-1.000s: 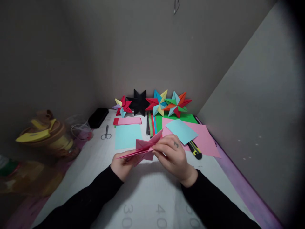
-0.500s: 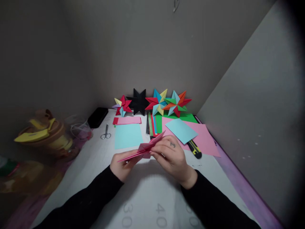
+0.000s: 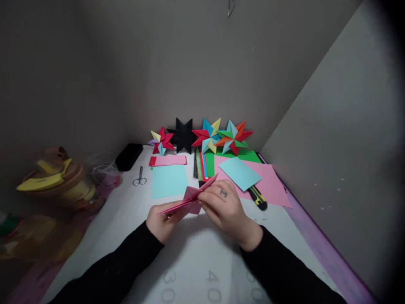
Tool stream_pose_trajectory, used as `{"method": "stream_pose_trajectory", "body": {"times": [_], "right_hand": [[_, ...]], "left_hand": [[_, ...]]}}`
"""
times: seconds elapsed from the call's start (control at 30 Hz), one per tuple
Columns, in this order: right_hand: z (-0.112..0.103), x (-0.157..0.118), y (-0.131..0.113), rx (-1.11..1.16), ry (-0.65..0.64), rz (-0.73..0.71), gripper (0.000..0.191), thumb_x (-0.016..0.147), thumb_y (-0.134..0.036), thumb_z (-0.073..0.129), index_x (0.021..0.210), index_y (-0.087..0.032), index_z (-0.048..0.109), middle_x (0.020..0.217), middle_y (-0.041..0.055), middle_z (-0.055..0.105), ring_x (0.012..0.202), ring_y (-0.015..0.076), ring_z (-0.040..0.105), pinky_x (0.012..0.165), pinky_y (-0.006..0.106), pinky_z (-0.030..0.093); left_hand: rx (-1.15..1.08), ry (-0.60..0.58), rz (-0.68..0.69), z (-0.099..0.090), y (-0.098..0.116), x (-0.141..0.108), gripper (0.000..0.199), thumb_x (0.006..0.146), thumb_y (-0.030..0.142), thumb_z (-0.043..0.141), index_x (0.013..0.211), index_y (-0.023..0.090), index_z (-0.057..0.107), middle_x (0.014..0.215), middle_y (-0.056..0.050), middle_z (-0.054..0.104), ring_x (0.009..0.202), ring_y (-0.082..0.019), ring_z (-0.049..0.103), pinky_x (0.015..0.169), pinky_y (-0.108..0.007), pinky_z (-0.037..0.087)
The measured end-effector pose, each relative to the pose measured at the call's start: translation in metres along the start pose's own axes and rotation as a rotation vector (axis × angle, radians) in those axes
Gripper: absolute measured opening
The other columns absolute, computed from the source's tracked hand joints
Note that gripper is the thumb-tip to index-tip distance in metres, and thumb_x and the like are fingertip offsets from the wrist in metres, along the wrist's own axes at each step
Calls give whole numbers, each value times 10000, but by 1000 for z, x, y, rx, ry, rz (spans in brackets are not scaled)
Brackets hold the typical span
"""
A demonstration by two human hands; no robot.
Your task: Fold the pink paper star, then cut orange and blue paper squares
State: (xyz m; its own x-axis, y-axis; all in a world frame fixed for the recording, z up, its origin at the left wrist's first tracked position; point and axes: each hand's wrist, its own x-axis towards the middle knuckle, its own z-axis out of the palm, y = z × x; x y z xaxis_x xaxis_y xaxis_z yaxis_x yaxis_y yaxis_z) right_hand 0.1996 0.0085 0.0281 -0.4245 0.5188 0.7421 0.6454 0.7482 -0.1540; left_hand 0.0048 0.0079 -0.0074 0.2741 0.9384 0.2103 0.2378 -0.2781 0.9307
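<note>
A folded piece of pink paper [image 3: 191, 194] is held up above the table between both hands. Its flaps stand at different angles, one pointing up and to the right. My left hand [image 3: 165, 219] is closed on its left part from below, with the fingers mostly hidden by the paper. My right hand [image 3: 226, 207] pinches the right side, fingertips at the middle folds. Just beyond the hands lies a light blue paper square [image 3: 170, 181]. A second light blue sheet [image 3: 240, 174] lies to the right, partly over a yellow and black utility knife [image 3: 258, 198].
Small scissors [image 3: 139, 177] and a black phone [image 3: 128, 156] lie at the left. Folded paper stars [image 3: 234, 137] lean on the back wall. Large pink paper [image 3: 275, 185], green paper [image 3: 253, 156] and pink strips [image 3: 167, 160] lie behind. A brown pot [image 3: 63, 185] stands far left.
The right hand has shifted slightly left along the pink paper, and a lower flap shows more. The left hand keeps its hold. The whole view has moved very slightly.
</note>
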Motion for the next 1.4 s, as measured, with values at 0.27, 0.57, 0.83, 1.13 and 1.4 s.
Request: {"method": "stream_pose_trajectory", "body": {"times": [0.27,0.57,0.83,1.13,1.4], "right_hand": [[0,-3,-1,49,120,-20,246,804,-86,584,1000,-228,628,894,43,686,821,209,545,715,384,422],[1,-3,-1,83,99,13,122,807,-110,598,891,-192,629,844,51,676,806,209,528,730,394,435],[2,-2,-2,97,57,56,99,834,-143,540,793,-183,621,755,39,645,745,192,536,723,379,408],[4,-2,7,64,107,171,272,839,-344,616,622,-202,536,610,12,551,693,181,484,704,341,385],[5,-1,10,105,138,343,305,809,-319,649,570,-203,499,606,-7,481,670,170,455,645,321,377]], "left_hand": [[-17,-9,-5,3,4,-2,254,834,268,583,1037,196,718,972,-48,743,856,-212,687,783,-306,543],[83,-25,22,-1,0,0,260,834,295,578,1025,197,724,946,-52,748,858,-229,694,764,-317,555],[47,-28,0,0,3,-1,252,836,307,569,977,191,742,903,-49,753,834,-218,686,759,-310,547],[8,-112,-105,-1,4,0,314,821,317,563,1033,145,718,737,-40,740,614,-174,643,554,-251,504],[-168,-234,-236,-1,3,4,244,741,360,630,810,148,728,731,-18,728,641,-174,633,619,-270,498]]}}
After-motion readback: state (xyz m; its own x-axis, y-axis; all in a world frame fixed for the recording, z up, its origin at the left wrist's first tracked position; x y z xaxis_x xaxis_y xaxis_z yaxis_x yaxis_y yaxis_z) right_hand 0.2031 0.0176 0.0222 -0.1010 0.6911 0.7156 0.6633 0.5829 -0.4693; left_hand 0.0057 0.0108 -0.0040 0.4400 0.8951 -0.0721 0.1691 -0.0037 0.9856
